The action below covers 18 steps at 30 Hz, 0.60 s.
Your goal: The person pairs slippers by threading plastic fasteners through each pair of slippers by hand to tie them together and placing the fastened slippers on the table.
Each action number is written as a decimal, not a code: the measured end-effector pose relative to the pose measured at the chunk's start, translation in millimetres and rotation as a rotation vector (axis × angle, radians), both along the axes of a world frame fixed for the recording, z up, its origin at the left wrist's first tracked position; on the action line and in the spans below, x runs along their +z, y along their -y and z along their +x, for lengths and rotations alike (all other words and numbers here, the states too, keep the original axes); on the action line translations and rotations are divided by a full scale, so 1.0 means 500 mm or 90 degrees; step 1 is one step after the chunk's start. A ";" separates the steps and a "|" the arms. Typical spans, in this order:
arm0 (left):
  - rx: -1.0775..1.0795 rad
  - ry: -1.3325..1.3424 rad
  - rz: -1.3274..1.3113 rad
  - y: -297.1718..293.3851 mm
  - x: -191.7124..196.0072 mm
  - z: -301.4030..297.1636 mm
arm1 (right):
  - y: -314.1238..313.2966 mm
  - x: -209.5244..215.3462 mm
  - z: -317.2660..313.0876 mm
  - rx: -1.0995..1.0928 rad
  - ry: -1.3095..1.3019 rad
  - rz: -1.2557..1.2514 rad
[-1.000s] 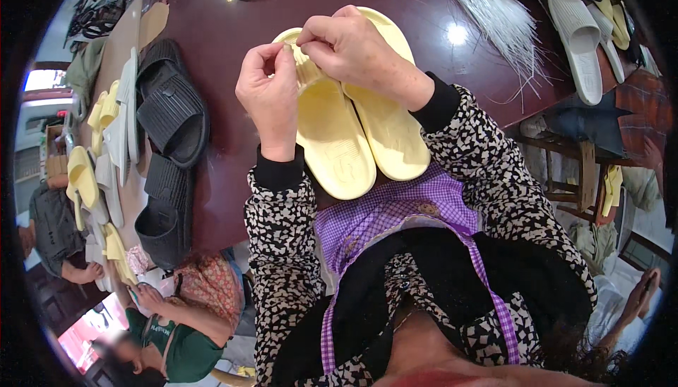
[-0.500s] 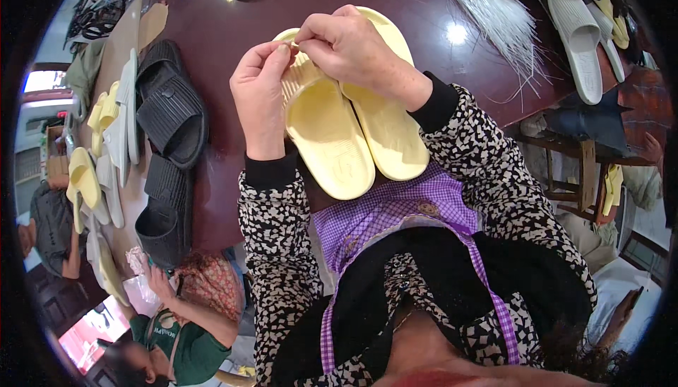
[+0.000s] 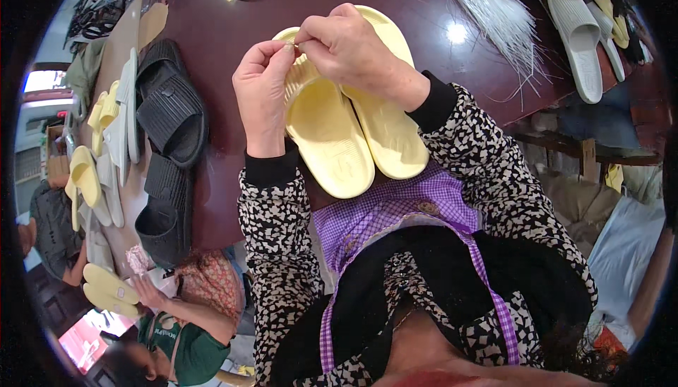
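A pair of pale yellow slide slippers lies side by side on the table in front of me, the left slipper (image 3: 332, 147) and the right slipper (image 3: 397, 136), heels toward me. Over the far end of the left one, my left hand (image 3: 263, 94) pinches thumb against forefinger. My right hand (image 3: 357, 51) meets it there, its fingers curled and pressed together, covering part of both slippers. Something tiny and pale shows between the fingertips; its kind is too small to tell. Both hands are closed.
Black slippers (image 3: 169, 118) lie at the left, beside grey and yellow ones. A bundle of thin clear strands (image 3: 494, 16) fans out at the far right, near a grey slipper (image 3: 575, 41). A co-worker's hand (image 3: 150, 292) is at yellow slippers (image 3: 109, 288), lower left.
My hands stay pinched at almost the same spot, shifting only slightly. At lower left, the co-worker's yellow slippers have turned, their flat faces now showing. Someone at the right edge has moved.
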<state>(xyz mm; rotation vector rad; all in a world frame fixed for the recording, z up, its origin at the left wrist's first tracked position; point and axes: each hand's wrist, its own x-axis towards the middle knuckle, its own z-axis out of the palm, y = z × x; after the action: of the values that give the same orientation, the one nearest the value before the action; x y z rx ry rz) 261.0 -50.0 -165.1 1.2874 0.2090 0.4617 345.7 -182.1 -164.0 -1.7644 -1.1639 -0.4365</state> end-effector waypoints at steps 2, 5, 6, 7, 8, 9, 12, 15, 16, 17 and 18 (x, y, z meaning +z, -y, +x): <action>-0.012 -0.002 -0.012 -0.001 0.003 -0.001 | -0.004 -0.004 0.003 0.006 0.002 0.015; -0.038 -0.004 -0.037 -0.006 0.001 0.000 | -0.006 -0.010 0.007 0.017 0.008 0.044; -0.047 -0.006 -0.051 -0.008 0.000 0.001 | -0.006 -0.010 0.007 0.020 0.017 0.048; -0.057 -0.008 -0.066 -0.011 -0.001 0.002 | -0.005 -0.010 0.008 0.023 0.025 0.051; -0.065 -0.009 -0.080 -0.013 -0.002 0.002 | -0.005 -0.009 0.007 0.028 0.034 0.055; -0.064 -0.009 -0.080 -0.014 -0.001 0.000 | -0.005 -0.009 0.007 0.028 0.034 0.055; -0.081 -0.026 -0.086 -0.014 0.005 -0.005 | -0.003 -0.006 0.003 0.032 0.067 0.054; -0.094 -0.042 -0.077 -0.018 0.004 -0.010 | 0.002 -0.010 -0.003 0.033 0.065 0.038; -0.101 -0.051 -0.074 -0.018 0.001 -0.013 | 0.006 -0.013 -0.007 0.033 0.062 0.029; -0.101 -0.053 -0.076 -0.017 -0.003 -0.018 | 0.010 -0.017 -0.013 0.034 0.059 0.027; -0.108 -0.052 -0.074 -0.020 0.000 -0.015 | 0.009 -0.012 -0.010 0.039 0.053 0.030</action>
<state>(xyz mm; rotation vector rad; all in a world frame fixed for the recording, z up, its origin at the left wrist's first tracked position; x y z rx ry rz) 253.5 -39.9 -165.0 1.1997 0.1910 0.2486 340.9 -186.4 -170.2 -1.6791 -1.2522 -0.5016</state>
